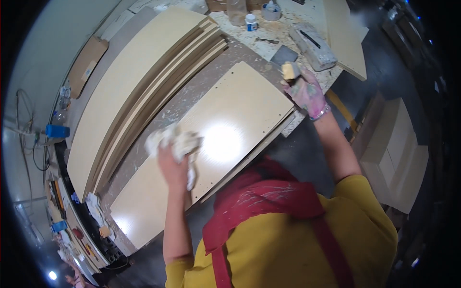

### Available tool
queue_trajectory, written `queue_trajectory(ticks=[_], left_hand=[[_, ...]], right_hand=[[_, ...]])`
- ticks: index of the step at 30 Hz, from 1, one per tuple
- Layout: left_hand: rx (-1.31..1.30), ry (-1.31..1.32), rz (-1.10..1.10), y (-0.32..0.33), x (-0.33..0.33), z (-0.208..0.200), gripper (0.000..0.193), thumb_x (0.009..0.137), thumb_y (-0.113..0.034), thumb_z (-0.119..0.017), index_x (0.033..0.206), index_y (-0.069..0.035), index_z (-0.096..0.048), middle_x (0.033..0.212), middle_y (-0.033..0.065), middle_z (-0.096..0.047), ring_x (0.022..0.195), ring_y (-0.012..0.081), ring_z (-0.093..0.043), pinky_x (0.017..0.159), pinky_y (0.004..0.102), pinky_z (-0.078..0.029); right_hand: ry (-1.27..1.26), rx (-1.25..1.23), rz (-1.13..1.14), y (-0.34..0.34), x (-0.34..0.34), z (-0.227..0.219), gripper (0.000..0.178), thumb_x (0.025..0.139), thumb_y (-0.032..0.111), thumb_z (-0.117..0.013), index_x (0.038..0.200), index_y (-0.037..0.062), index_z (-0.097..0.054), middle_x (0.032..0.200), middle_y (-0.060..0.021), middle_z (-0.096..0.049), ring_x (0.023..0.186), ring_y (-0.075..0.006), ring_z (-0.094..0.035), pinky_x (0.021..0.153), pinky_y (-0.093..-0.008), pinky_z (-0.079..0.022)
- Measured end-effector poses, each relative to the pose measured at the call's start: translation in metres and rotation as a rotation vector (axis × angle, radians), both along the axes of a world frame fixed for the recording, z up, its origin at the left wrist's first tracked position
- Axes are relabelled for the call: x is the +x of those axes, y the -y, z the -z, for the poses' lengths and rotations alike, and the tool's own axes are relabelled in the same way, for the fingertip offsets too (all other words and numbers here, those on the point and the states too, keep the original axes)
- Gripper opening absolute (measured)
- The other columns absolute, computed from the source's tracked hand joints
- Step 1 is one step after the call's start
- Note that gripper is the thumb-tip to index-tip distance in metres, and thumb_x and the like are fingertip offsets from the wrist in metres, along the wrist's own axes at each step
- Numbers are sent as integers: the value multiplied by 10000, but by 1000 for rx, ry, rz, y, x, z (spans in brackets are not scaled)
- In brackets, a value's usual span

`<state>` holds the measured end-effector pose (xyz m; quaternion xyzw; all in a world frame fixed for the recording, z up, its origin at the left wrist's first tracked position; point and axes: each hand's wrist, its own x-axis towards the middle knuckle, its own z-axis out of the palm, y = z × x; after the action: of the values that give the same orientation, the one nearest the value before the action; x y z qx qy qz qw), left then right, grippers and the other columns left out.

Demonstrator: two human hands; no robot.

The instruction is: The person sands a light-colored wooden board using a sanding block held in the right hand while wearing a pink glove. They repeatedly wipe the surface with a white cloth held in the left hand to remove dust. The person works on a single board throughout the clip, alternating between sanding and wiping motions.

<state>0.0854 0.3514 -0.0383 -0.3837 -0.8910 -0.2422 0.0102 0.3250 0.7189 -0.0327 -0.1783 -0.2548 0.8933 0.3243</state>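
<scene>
A pale, glossy board (pixel 240 103) with small dark holes along its edges lies slantwise across the bench in front of me. My left hand (pixel 174 170) is closed on a crumpled white rag (pixel 175 141), blurred by motion, over the board's middle. At the board's far right corner, my right hand (pixel 307 93), in a stained pink and white glove, grips a small yellow block with a grey side (pixel 290 71). Just beyond that hand lies a flat grey square sheet (pixel 284 55).
Several curved pale boards (pixel 144 62) are stacked left of the board. Farther back stand a white bottle (pixel 251 22), a grey tape roll (pixel 271 12) and a grey block (pixel 313 45) with a black pen-like stick on it. Pale panels (pixel 396 149) stand at the right.
</scene>
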Motion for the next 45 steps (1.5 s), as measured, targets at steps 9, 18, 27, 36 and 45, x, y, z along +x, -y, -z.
queue_trajectory(ticks=[9, 18, 27, 36, 45], left_hand=[[-92, 56, 606, -137, 29, -43, 430, 628, -169, -762, 1034, -126, -624, 951, 114, -568, 902, 304, -558, 762, 398, -499], [-141, -150, 750, -238, 16, -39, 542, 748, -264, -716, 1255, -163, -553, 1255, 130, -498, 1127, 338, -493, 889, 440, -458], [78, 309, 182, -267, -55, -39, 275, 790, -233, -641, 1028, -96, -655, 957, 187, -664, 896, 370, -632, 798, 438, -496], [-249, -7, 568, -152, 8, -66, 364, 647, -160, -735, 968, -32, -620, 1065, 181, -594, 973, 369, -535, 870, 456, -434], [-21, -29, 404, -110, 17, -26, 405, 591, -93, -743, 955, -32, -577, 1173, 206, -520, 1065, 392, -497, 908, 456, -407]], right_hand=[[896, 1154, 103, -65, -92, -11, 421, 866, 295, -649, 1174, 20, -565, 1092, -95, -642, 974, -158, -605, 809, -275, -476], [612, 592, 204, -40, -97, -32, 474, 851, 275, -679, 1205, -5, -535, 1046, -90, -635, 904, -141, -610, 728, -271, -494], [526, 429, 332, -66, -45, -11, 360, 884, 251, -625, 1153, 20, -562, 982, -63, -633, 861, -141, -619, 708, -277, -499], [690, 1090, 76, -65, -90, -7, 426, 838, 204, -660, 1201, 13, -544, 1050, -72, -632, 946, -153, -607, 884, -268, -458], [640, 1243, -126, -58, -96, -14, 408, 844, 179, -640, 1213, 31, -548, 1027, -148, -663, 946, -206, -652, 828, -322, -500]])
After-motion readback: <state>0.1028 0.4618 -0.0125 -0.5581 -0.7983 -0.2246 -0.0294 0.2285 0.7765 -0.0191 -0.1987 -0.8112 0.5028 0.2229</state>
